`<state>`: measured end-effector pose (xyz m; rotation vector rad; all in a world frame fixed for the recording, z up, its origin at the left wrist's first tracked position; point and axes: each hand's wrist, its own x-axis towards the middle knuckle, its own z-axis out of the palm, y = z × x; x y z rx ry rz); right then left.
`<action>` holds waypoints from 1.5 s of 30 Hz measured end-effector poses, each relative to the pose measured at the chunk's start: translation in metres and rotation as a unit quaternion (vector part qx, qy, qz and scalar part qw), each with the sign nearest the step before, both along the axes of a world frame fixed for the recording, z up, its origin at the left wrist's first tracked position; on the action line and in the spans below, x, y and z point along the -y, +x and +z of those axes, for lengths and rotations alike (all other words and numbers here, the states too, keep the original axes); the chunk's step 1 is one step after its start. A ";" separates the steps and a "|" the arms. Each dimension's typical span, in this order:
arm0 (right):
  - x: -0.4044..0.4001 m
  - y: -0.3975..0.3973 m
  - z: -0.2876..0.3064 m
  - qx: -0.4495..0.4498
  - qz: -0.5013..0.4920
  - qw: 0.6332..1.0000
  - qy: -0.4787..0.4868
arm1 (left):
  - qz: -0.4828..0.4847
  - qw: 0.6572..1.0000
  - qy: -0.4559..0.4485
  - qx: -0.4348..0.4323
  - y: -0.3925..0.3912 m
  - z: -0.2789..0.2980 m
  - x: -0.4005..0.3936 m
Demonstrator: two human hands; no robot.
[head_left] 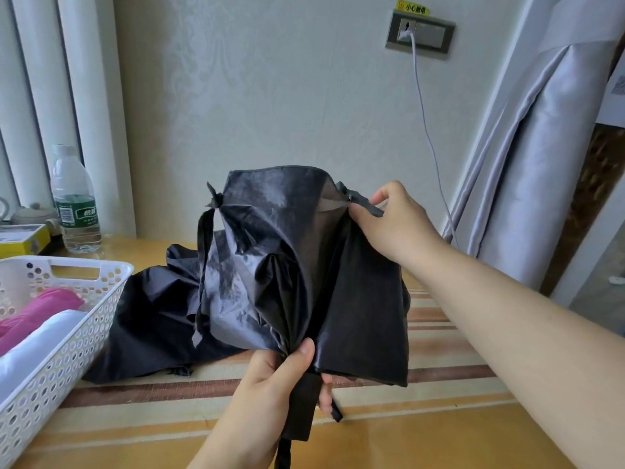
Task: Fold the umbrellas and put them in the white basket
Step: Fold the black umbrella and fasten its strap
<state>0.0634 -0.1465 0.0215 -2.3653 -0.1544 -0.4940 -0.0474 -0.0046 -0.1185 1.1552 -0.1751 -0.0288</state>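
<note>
Holding one black umbrella [304, 265] upright over the counter [422, 431], I grip its handle with my left hand [270, 390], fingers curled round it, while my right hand [395, 221] pinches a rib tip at the canopy's edge. A second black umbrella [152, 309] lies crumpled behind, against the one white basket [67, 353]. That basket holds two folded umbrellas: a pink umbrella [37, 313] and a white umbrella [33, 346], both cut off by the frame. Striped cloth covers the counter. One water bottle [76, 204] stands by the wall; one cable [429, 126] hangs from the socket [419, 33]. The grey curtain [527, 184] hides the cable's lower end.
</note>
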 end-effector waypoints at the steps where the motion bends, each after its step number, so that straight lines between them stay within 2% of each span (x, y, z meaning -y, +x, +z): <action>1: 0.000 -0.001 -0.002 -0.017 -0.006 1.000 -0.023 | 0.005 1.000 -0.018 -0.009 0.000 0.001 0.001; 3: 0.002 -0.011 -0.007 0.036 -0.024 0.994 -0.099 | 0.018 0.997 -0.058 -0.049 0.000 0.003 0.003; 5: -0.002 -0.034 -0.016 0.130 0.001 0.985 -0.117 | 0.034 0.993 -0.080 -0.080 0.001 0.004 0.004; 6: -0.007 -0.047 -0.022 0.138 0.024 0.983 -0.122 | 0.047 0.992 -0.081 -0.089 0.002 0.004 0.004; 7: -0.013 -0.060 -0.028 0.104 0.046 0.984 -0.136 | 0.057 0.990 -0.080 -0.096 0.003 0.003 0.004; 10: -0.032 -0.078 -0.053 -0.075 0.082 0.978 -0.179 | 0.075 0.990 -0.063 -0.103 0.003 0.002 0.006; 12: -0.041 -0.076 -0.065 -0.115 0.087 0.982 -0.123 | 0.075 0.992 -0.034 -0.095 0.002 0.002 0.008; 16: -0.048 -0.064 -0.076 -0.129 0.088 0.985 0.074 | 0.054 0.995 0.055 -0.069 0.002 0.000 0.006; 20: -0.043 -0.052 -0.095 -0.111 0.095 0.944 0.295 | 0.055 0.984 0.150 -0.081 0.003 -0.001 0.006; 22: -0.040 -0.047 -0.106 -0.103 0.080 0.929 0.345 | 0.086 0.973 0.201 -0.076 0.003 -0.002 0.007; 25: -0.034 -0.038 -0.114 -0.081 0.047 0.911 0.401 | 0.191 0.943 0.264 -0.069 0.005 -0.003 0.006; 28: -0.031 -0.034 -0.120 -0.087 0.045 0.892 0.441 | 0.172 0.935 0.293 -0.103 0.010 -0.005 0.003; 30: -0.033 -0.037 -0.127 -0.090 0.067 0.896 0.429 | 0.118 0.942 0.297 -0.108 0.012 -0.009 0.003; 34: -0.044 -0.043 -0.136 -0.080 0.114 0.888 0.439 | 0.074 0.971 0.201 -0.108 0.012 -0.012 -0.002; 38: -0.043 -0.043 -0.131 -0.156 0.150 0.861 0.459 | 0.020 0.978 0.179 -0.102 0.010 -0.011 -0.004; 39: -0.040 -0.044 -0.127 -0.180 0.150 0.867 0.439 | 0.021 0.980 0.170 -0.104 0.009 -0.013 -0.003; 41: -0.035 -0.045 -0.115 -0.215 0.101 0.926 0.294 | 0.039 0.979 0.164 -0.115 0.009 -0.015 -0.002; 42: -0.032 -0.046 -0.108 -0.200 0.059 0.956 0.206 | 0.052 0.978 0.164 -0.120 0.010 -0.016 -0.001; 44: -0.025 -0.048 -0.087 -0.059 0.034 0.992 0.107 | 0.075 0.975 0.170 -0.122 0.011 -0.017 -0.002; 45: -0.024 -0.050 -0.073 0.029 0.060 0.994 0.090 | 0.081 0.973 0.182 -0.119 0.011 -0.017 -0.002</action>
